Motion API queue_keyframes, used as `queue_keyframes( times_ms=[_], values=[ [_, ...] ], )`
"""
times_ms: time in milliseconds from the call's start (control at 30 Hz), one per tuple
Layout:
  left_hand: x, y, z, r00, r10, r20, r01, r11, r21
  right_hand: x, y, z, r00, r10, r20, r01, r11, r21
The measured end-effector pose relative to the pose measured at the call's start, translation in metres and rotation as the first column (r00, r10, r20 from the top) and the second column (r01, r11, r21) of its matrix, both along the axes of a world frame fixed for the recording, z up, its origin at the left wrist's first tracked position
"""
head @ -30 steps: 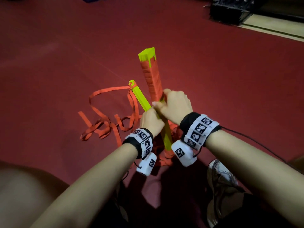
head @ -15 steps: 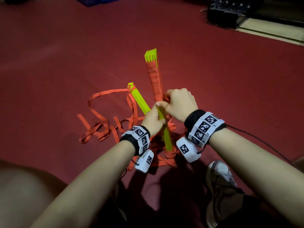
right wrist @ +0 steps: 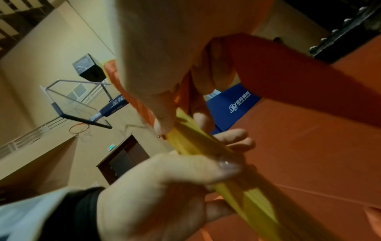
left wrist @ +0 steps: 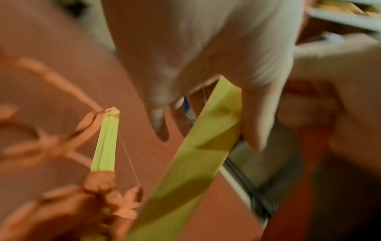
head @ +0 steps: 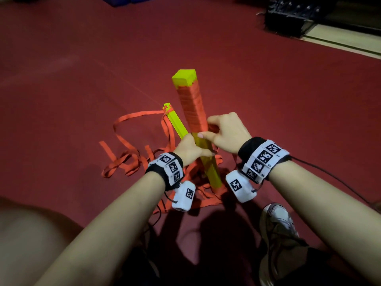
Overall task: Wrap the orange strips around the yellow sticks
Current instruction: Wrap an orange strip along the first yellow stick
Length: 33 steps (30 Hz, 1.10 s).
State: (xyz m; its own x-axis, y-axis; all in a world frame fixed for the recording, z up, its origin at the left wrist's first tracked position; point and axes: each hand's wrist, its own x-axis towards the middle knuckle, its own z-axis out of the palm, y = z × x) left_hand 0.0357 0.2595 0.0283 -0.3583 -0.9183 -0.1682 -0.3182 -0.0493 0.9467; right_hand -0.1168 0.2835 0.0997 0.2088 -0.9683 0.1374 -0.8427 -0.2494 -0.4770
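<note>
- Tall square yellow stick (head: 208,162) upright on red floor (head: 82,58), upper half wound in orange strip (head: 192,108)
- L hand (head: 188,149) curled round bare yellow mid-section
- R hand (head: 226,132) fingers pinching strip at wrap's lower edge
- 2nd, thinner yellow stick (head: 175,122) leaning just behind; loose orange strips (head: 123,162) tangled round bases

A yellow stick (head: 208,164) carries ribbed orange wrapping (head: 192,108) below its bare yellow tip, loose orange strips (head: 127,162) lie on the dark red floor (head: 82,69), and black-and-white checked markers band both black wrist straps (head: 259,159).
</note>
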Motion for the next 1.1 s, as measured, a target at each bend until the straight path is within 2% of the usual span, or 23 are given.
queue_keyframes(
  times_ms=[100, 200, 367, 500, 567, 667, 733, 833, 967, 1100],
  values=[
    [0.000, 0.001, 0.004, 0.997, 0.013, -0.071, -0.008, 0.997, 0.071, 0.001, 0.002, -0.001, 0.998, 0.059, 0.002, -0.059, 0.998, -0.005],
    [-0.001, 0.002, 0.000, 0.990, 0.082, -0.111, -0.077, 0.996, 0.052, 0.003, 0.005, -0.001, 0.999, -0.014, -0.042, 0.014, 1.000, 0.003],
    [-0.014, -0.002, -0.010, 0.943, 0.334, -0.019, -0.334, 0.942, -0.034, 0.012, 0.004, 0.000, 0.981, -0.106, -0.165, 0.093, 0.992, -0.085],
    [-0.022, 0.006, -0.012, 0.911, 0.411, 0.031, -0.402, 0.902, -0.155, 0.022, 0.010, 0.002, 0.967, -0.099, -0.233, 0.083, 0.993, -0.079],
    [-0.024, 0.008, -0.012, 0.924, 0.379, 0.041, -0.367, 0.913, -0.179, 0.025, 0.013, 0.001, 0.959, -0.127, -0.255, 0.107, 0.990, -0.089],
    [-0.026, 0.007, -0.009, 0.939, 0.277, 0.202, -0.229, 0.946, -0.230, 0.019, 0.011, -0.001, 0.950, -0.198, -0.242, 0.180, 0.979, -0.095],
    [-0.026, 0.008, -0.004, 0.943, 0.189, 0.275, -0.132, 0.968, -0.211, 0.012, 0.007, -0.003, 0.956, -0.226, -0.185, 0.214, 0.973, -0.082],
    [-0.022, 0.005, -0.003, 0.950, 0.070, 0.303, -0.010, 0.981, -0.194, 0.004, 0.002, -0.005, 0.972, -0.228, -0.052, 0.228, 0.974, -0.013],
    [-0.011, -0.003, 0.003, 0.955, -0.105, 0.277, 0.151, 0.977, -0.151, -0.010, -0.007, -0.007, 0.987, -0.155, 0.034, 0.153, 0.987, 0.048],
    [-0.004, -0.006, -0.002, 0.984, -0.104, 0.148, 0.118, 0.989, -0.094, -0.021, -0.012, -0.008, 0.997, -0.048, 0.064, 0.044, 0.997, 0.062]
  ],
)
